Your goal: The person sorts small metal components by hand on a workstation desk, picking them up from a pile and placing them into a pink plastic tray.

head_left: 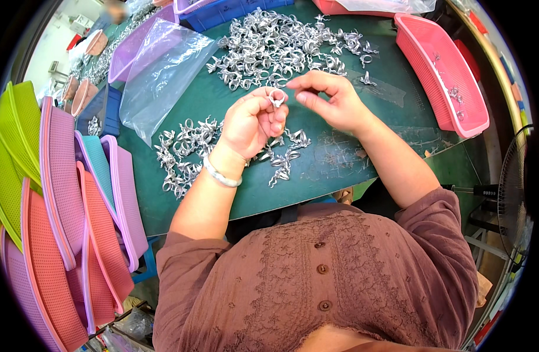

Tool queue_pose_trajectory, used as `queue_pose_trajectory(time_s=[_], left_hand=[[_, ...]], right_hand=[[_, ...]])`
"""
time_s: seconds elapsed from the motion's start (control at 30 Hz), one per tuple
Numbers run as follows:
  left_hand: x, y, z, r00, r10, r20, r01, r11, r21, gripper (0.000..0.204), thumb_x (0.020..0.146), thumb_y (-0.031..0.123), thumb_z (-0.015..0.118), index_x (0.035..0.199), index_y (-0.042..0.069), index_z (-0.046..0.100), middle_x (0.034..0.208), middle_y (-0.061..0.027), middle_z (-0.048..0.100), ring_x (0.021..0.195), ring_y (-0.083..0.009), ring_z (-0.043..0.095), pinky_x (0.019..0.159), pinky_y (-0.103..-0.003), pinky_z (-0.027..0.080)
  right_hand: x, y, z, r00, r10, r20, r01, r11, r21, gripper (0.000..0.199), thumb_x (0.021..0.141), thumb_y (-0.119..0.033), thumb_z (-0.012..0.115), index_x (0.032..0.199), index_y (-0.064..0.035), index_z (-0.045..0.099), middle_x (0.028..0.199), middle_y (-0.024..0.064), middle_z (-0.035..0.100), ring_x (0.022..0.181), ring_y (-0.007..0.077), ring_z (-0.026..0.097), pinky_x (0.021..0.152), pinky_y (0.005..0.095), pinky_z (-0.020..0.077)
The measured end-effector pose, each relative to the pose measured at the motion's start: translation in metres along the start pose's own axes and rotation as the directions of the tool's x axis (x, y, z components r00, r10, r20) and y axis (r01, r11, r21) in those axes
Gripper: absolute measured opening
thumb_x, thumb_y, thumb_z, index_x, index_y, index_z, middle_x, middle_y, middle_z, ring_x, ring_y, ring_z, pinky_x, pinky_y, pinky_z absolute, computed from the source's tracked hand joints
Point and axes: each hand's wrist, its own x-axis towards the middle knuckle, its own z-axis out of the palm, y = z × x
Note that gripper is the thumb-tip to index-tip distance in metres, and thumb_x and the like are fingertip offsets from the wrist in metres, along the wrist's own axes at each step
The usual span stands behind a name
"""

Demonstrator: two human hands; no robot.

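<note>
A silver-coloured metal ring [276, 98] is pinched upright between the thumb and fingers of my left hand [250, 122], above the near middle of the table. Just to its right, my right hand [331, 101] has its fingers bent and its thumb a little apart from the forefinger; nothing shows between them. Beyond both hands spreads a large heap of similar silver rings [269, 47]. A smaller pile of rings [184, 149] lies left of my left wrist, and a few more rings [286, 155] rest below that hand.
The green table [351, 161] carries a clear plastic bag [164, 76] at left. A pink basket [445, 76] with a few rings stands at right. Blue [234, 14] and purple baskets [134, 53] sit along the far side. Stacked coloured baskets [64, 176] crowd the left; a fan [516, 193] stands right.
</note>
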Motion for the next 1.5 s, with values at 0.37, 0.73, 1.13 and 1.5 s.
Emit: queue_pose_trajectory(time_s=[0.37, 0.73, 1.13, 1.5], left_hand=[[-0.002, -0.012, 0.011, 0.858, 0.331, 0.392, -0.446, 0.104, 0.889, 0.014, 0.073, 0.004, 0.050, 0.080, 0.002, 0.062, 0.066, -0.0064, 0.058, 0.061, -0.0148, 0.054, 0.059, -0.026, 0.044], [-0.004, -0.009, 0.013, 0.922, 0.383, 0.048, -0.173, 0.298, 0.939, 0.012, 0.078, 0.008, 0.056, 0.085, 0.000, 0.061, 0.068, -0.0026, 0.059, 0.060, -0.0067, 0.051, 0.057, -0.022, 0.044], [0.004, -0.010, 0.007, 0.871, 0.488, -0.055, -0.275, 0.576, 0.770, 0.035, 0.078, 0.008, 0.063, 0.109, -0.003, 0.051, 0.080, -0.0011, 0.054, 0.070, -0.0066, 0.051, 0.065, -0.019, 0.044], [-0.001, -0.011, 0.017, 0.926, 0.376, -0.040, -0.290, 0.772, 0.565, 0.024, 0.084, 0.008, 0.055, 0.107, -0.001, 0.055, 0.089, -0.0041, 0.060, 0.075, -0.0100, 0.057, 0.066, -0.022, 0.046]], right_hand=[[0.005, 0.019, 0.000, 0.984, -0.123, 0.126, 0.174, 0.783, -0.597, 0.023, 0.071, -0.003, 0.056, 0.093, -0.0072, 0.062, 0.101, 0.0073, 0.055, 0.097, 0.0280, 0.047, 0.084, 0.0364, 0.0389], [0.005, 0.021, 0.005, 0.975, -0.001, 0.221, 0.139, 0.779, -0.611, 0.035, 0.071, 0.002, 0.050, 0.105, -0.0014, 0.056, 0.115, 0.0109, 0.049, 0.102, 0.0291, 0.044, 0.089, 0.0370, 0.0366], [0.004, 0.002, 0.001, 0.982, -0.164, 0.091, 0.176, 0.972, -0.153, 0.031, 0.075, 0.006, 0.052, 0.103, -0.0040, 0.058, 0.112, 0.0106, 0.053, 0.103, 0.0243, 0.051, 0.086, 0.0321, 0.0421], [0.001, 0.005, 0.004, 1.000, 0.004, -0.017, 0.001, 0.951, 0.311, 0.011, 0.078, 0.007, 0.054, 0.086, 0.0002, 0.056, 0.090, 0.0051, 0.055, 0.083, 0.0103, 0.055, 0.073, 0.0229, 0.0457]])
